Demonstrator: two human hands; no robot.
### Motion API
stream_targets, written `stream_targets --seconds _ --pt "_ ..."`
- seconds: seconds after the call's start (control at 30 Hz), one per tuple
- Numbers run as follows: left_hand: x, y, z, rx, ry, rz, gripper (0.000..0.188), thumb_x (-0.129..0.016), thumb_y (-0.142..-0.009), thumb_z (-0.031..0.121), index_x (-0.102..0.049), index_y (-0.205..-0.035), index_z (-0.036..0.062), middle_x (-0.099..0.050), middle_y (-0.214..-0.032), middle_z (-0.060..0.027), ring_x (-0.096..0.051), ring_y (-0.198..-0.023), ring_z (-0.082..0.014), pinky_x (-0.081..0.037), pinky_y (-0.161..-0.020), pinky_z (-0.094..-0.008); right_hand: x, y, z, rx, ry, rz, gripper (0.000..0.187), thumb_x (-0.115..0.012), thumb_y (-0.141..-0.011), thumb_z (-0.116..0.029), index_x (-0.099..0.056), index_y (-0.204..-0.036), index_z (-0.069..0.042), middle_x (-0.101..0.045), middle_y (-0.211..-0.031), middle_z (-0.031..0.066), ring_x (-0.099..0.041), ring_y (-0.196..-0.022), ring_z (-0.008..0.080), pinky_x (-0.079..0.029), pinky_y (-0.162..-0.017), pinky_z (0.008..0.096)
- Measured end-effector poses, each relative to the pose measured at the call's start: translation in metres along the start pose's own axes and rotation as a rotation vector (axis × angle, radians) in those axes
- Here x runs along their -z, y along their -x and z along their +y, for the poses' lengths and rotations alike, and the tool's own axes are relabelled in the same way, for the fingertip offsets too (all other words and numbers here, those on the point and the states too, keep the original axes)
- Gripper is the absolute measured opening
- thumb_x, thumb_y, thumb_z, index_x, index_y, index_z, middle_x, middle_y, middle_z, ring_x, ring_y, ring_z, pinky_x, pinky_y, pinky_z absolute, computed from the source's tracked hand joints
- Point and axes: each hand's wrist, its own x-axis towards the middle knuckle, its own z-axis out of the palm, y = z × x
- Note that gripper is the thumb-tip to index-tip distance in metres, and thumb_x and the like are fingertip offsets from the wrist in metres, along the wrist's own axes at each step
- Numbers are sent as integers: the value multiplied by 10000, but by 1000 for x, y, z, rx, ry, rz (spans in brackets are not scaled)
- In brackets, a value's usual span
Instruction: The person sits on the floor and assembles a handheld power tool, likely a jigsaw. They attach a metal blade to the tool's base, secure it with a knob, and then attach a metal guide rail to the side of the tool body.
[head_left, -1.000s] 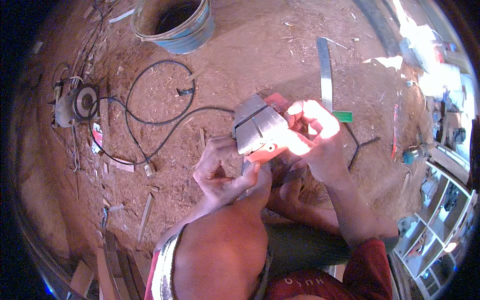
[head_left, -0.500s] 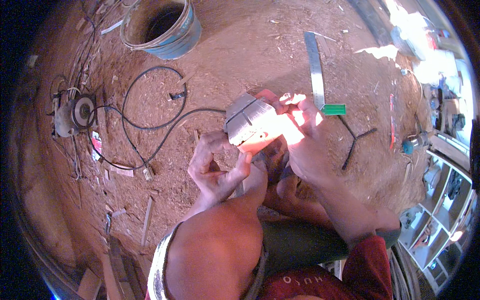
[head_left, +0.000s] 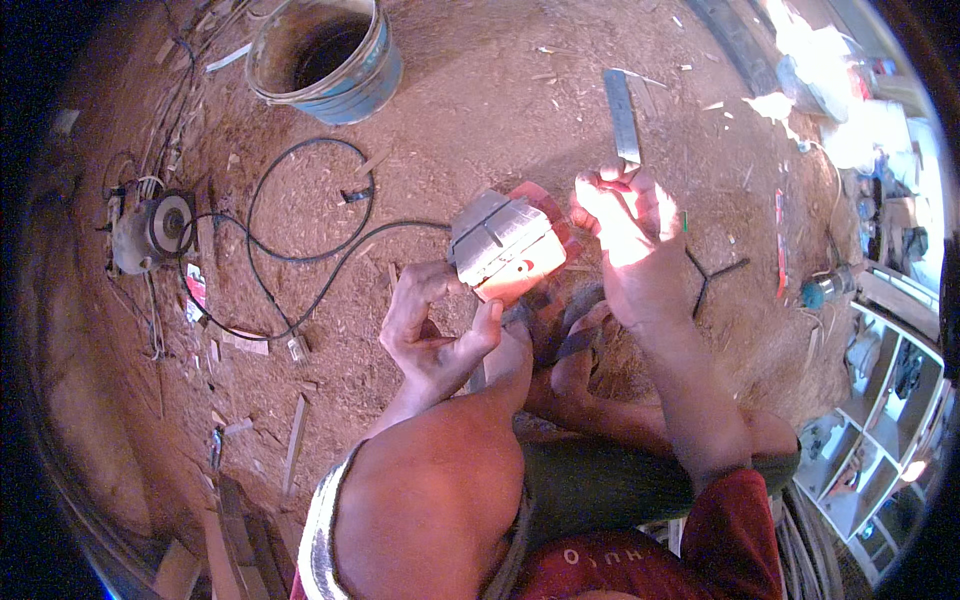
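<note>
- While the left hand (head_left: pixel 435 325) grips the power tool (head_left: pixel 512 250), the right hand (head_left: pixel 635 230) stands off it: 2 hands, 1 tool.
- Other counts: 1 blue bucket (head_left: pixel 362 85), 1 disc machine (head_left: pixel 140 240), 1 metal ruler (head_left: pixel 622 115), 1 black Y-shaped piece (head_left: pixel 708 278), 1 red strip (head_left: pixel 780 245), 1 pale shelf unit (head_left: pixel 875 430).
- Left grip: closed on the tool's near-left end, thumb on the orange housing, bent fingers along the left edge.
- Right grip: fingers curled, tips close together, washed out by glare. Can't tell if anything is pinched there.
- Tool position: between the hands, up and right of the left thumb, left of the right fingertips with a visible gap. Tilted, grey metal sole (head_left: pixel 485 238) facing up.
- Black cable (head_left: pixel 340 258) loops on the ground and reaches the tool's left side.
- Tool sits above a lower leg in view; can't tell if it rests on it.
- Surface: brown ground (head_left: pixel 480 120), littered with shavings and wood scraps; one pale wood strip (head_left: pixel 294 445) lies left of the knee (head_left: pixel 430 500).
- Room: bucket top left, disc machine far left, shelf unit lower right, strong light upper right.
</note>
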Motion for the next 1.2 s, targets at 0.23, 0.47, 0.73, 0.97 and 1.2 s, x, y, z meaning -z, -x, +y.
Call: stream_targets --seconds 0.23,0.47,0.73,0.97,1.2 --pt "0 -1 0 11 22 2 320 -827 -679 126 -641 -908 1 -664 -937 -145 -629 -880 -237 -490 -789 -356 10 5 -11 -39 214 -374 249 -645 -874 4 -597 -1118 4 -655 -1046 85 -629 -973 149 -523 -836 282" --pt "0 0 2 -13 5 13 331 -836 -683 114 -651 -931 -5 -665 -957 -153 -636 -888 -242 -493 -779 -348 17 -8 -21 36 439 -558 166 -692 -832 -5 -662 -992 29 -680 -959 83 -662 -877 137 -562 -743 262" --pt "2 -5 4 -101 -69 -18 343 -833 -698 91 -666 -984 3 -659 -977 -158 -637 -896 -250 -499 -773 -345 18 -10 -23 175 520 -542 182 -711 -827 -124 -697 -966 -7 -712 -894 88 -688 -831 148 -564 -714 276" --pt "4 -2 2 -51 -51 -20 350 -840 -694 91 -676 -987 -8 -661 -975 -154 -637 -894 -246 -502 -775 -343 14 -8 -23 200 524 -518 203 -700 -836 -134 -679 -994 -7 -722 -900 97 -688 -826 133 -563 -728 281" --pt "3 -1 1 -31 -20 0 349 -835 -686 67 -675 -986 -12 -666 -964 -151 -637 -894 -245 -502 -780 -351 10 -5 -28 216 590 -508 207 -716 -828 -141 -677 -976 -2 -721 -894 100 -701 -806 146 -567 -712 284"
